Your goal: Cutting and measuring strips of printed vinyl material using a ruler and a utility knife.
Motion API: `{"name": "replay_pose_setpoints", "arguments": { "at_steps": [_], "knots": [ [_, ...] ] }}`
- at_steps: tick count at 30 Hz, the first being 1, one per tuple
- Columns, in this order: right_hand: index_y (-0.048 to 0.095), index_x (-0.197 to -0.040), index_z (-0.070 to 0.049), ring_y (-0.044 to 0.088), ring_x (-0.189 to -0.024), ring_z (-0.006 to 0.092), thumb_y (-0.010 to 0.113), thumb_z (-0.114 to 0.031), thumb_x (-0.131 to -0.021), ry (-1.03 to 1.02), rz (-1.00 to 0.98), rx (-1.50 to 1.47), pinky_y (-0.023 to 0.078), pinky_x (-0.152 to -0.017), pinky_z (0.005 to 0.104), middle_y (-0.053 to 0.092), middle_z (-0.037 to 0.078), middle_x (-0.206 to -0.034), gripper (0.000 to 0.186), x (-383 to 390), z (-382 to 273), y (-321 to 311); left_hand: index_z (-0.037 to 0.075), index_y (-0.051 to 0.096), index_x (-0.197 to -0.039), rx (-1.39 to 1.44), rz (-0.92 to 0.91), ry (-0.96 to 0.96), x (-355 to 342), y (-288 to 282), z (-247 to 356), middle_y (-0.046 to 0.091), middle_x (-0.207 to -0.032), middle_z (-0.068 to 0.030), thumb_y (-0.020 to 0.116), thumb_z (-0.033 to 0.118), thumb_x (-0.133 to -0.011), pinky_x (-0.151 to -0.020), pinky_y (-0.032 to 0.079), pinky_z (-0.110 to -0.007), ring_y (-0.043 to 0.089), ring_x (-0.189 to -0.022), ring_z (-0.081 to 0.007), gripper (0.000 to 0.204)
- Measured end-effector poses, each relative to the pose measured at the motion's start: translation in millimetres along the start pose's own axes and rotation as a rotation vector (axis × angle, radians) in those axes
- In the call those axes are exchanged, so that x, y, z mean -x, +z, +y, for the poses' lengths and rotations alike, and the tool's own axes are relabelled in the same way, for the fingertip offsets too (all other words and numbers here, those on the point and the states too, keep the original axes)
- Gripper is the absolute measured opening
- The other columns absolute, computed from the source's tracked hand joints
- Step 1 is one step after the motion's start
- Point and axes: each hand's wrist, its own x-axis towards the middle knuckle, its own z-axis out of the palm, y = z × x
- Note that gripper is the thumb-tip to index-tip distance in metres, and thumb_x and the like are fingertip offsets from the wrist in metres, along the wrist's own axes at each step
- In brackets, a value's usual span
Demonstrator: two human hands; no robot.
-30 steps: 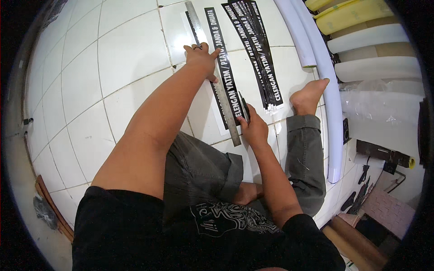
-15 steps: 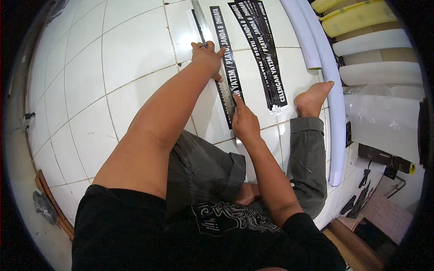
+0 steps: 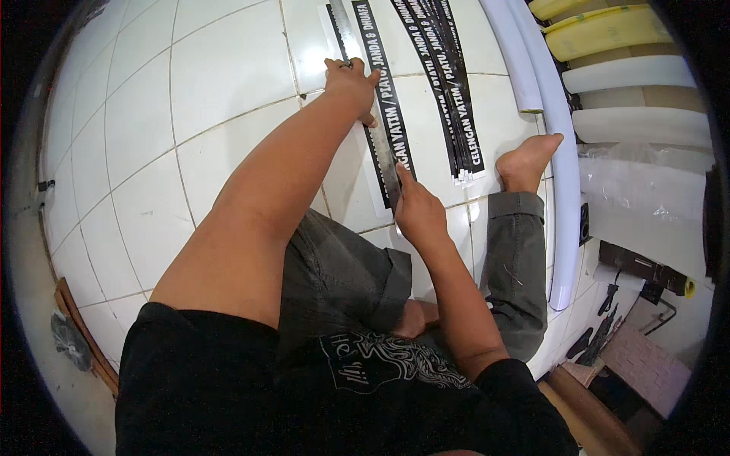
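A long metal ruler (image 3: 385, 163) lies along a black printed strip (image 3: 391, 114) with white lettering on the tiled floor. My left hand (image 3: 351, 90) presses the ruler down with its fingers spread, a dark ring on one of them. Near the ruler's close end, my right hand (image 3: 420, 211) is closed beside its right edge, index finger pointing along it. Whatever that hand grips is hidden by the fingers. To the right lies a bunch of similar black strips (image 3: 456, 99), overlapping one another, with white ends.
My bare foot (image 3: 528, 161) rests right of the strips. Long white rolls (image 3: 561, 197) lie beyond it. Along the right wall, more rolls, yellow (image 3: 608, 34) and white (image 3: 631, 124), are stacked. White tiles (image 3: 228, 45) extend to the left.
My right hand has slid slightly toward me along the ruler's edge. The left hand stays pressed on the ruler. The whole view has shifted a little.
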Motion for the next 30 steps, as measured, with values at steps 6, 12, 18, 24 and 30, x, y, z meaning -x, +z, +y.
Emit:
{"name": "replay_pose_setpoints", "arguments": {
  "at_steps": [6, 12, 18, 24, 30],
  "knots": [
    [0.048, -0.146, -0.011, 0.067, -0.079, 0.0413, 0.051, -0.008, -0.093, 0.025, -0.034, -0.010, 0.054, -0.072, 0.0529, 0.067, 0.021, -0.091, 0.053, 37, 11, 4, 0.024, 0.029, -0.160, 0.023, -0.069, 0.002, -2, -4, 2, 0.039, -0.156, -0.0194, 0.084, 0.065, -0.067, -0.112, 0.026, -0.065, 0.043, -0.138, -0.0460, 0.116],
    [0.046, -0.148, -0.011, 0.066, -0.075, 0.0403, 0.053, -0.008, -0.092, 0.036, -0.070, 0.018, 0.054, -0.069, 0.0524, 0.065, 0.019, -0.089, 0.057, 82, 22, 6, 0.021, 0.031, -0.159, -0.004, -0.017, 0.010, -4, 0, 0, 0.049, -0.144, -0.0180, 0.083, 0.069, -0.065, -0.106, 0.033, -0.059, 0.050, -0.133, -0.0442, 0.118],
    [0.042, -0.151, -0.013, 0.067, -0.075, 0.0409, 0.056, -0.013, -0.096, 0.051, -0.045, -0.015, 0.054, -0.069, 0.0527, 0.066, 0.020, -0.092, 0.057, 105, 31, 8, 0.023, 0.029, -0.160, 0.015, -0.024, -0.002, -1, 2, 0, 0.047, -0.146, -0.0181, 0.084, 0.067, -0.065, -0.109, 0.033, -0.058, 0.049, -0.134, -0.0432, 0.118],
    [0.042, -0.152, -0.016, 0.071, -0.086, 0.0358, 0.068, -0.027, -0.094, 0.245, 0.006, -0.175, 0.056, -0.073, 0.0459, 0.071, 0.017, -0.111, 0.065, 29, 51, 2, 0.031, 0.019, -0.162, 0.002, -0.013, 0.005, 2, 1, 5, 0.047, -0.145, -0.0181, 0.084, 0.067, -0.066, -0.106, 0.035, -0.059, 0.051, -0.132, -0.0424, 0.122],
    [0.066, -0.130, -0.018, 0.068, -0.085, 0.0310, 0.074, -0.030, -0.090, -0.016, 0.221, -0.170, 0.054, -0.076, 0.0435, 0.066, 0.011, -0.092, 0.042, 17, 60, 20, 0.027, -0.003, -0.164, 0.059, 0.099, 0.041, 5, 9, -13, 0.050, -0.143, -0.0223, 0.084, 0.068, -0.065, -0.105, 0.036, -0.062, 0.051, -0.131, -0.0454, 0.138]
  ]
}}
